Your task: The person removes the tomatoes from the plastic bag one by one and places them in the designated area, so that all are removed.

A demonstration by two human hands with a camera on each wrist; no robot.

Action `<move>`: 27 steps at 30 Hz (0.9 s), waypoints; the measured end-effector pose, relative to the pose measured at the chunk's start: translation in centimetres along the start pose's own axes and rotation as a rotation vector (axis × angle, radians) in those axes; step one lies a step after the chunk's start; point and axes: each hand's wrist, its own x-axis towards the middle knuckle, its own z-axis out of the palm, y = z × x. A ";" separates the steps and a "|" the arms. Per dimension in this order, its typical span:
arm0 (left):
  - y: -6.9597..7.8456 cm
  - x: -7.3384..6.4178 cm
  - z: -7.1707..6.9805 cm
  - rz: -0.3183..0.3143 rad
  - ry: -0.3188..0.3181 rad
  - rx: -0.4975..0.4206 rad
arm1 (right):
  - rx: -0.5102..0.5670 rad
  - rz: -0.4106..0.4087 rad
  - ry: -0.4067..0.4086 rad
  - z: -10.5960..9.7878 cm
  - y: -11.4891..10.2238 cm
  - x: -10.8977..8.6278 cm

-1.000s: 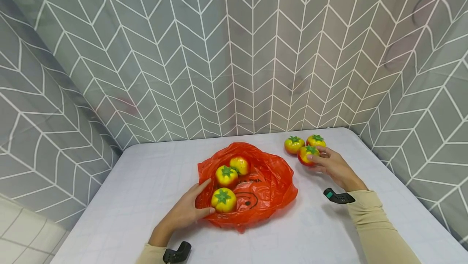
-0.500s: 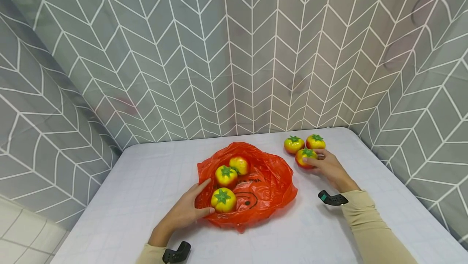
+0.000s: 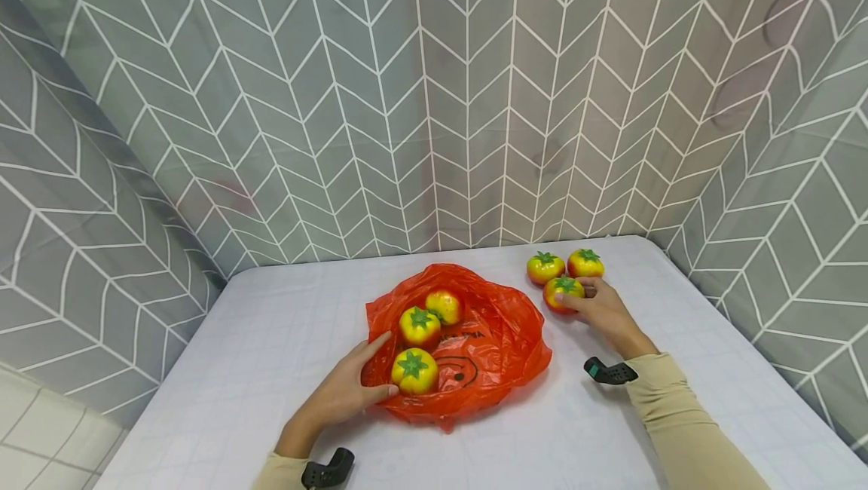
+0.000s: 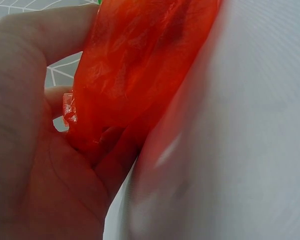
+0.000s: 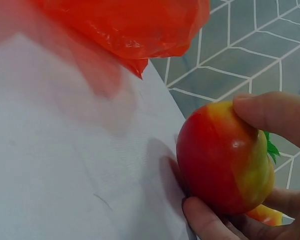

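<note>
We're looking at a red plastic bag [image 3: 508, 347] spread wide on the white-covered table [image 3: 271, 354], and it's our landmark here. At its left edge we have the left hand [image 3: 342, 390], thumb and fingers well apart, touching the bag from the side, the thumb's tip lying at the rim. Over beyond the bag's right side, there's the right hand [image 3: 606, 314], closed to a pinch, and it has hold of a gripped tomato [image 3: 557, 291], red underneath, yellow on top, thumb on one side and fingers on the other! Just past that, farther from us than most of the bag and off to its right, we see a left spare tomato [image 3: 545, 271] and a right spare tomato [image 3: 585, 265]; whether either touches the gripped one, we can't tell. And inside the bag, all in its left half, three more: a front tomato [image 3: 415, 375] close by the left thumb, a middle tomato [image 3: 420, 332] behind it, and a rear tomato [image 3: 446, 306] tipped over. Behind the bag, past the table's far edge, hangs a grey chevron curtain [image 3: 441, 120].
</note>
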 end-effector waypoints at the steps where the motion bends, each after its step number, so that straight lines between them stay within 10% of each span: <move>1: 0.0 0.0 0.0 0.000 0.001 0.002 | -0.004 -0.002 0.006 0.1 0.0 0.0; 27: 0.3 -0.1 0.0 -0.005 0.005 0.027 | -0.076 -0.056 0.025 0.6 -0.2 -0.2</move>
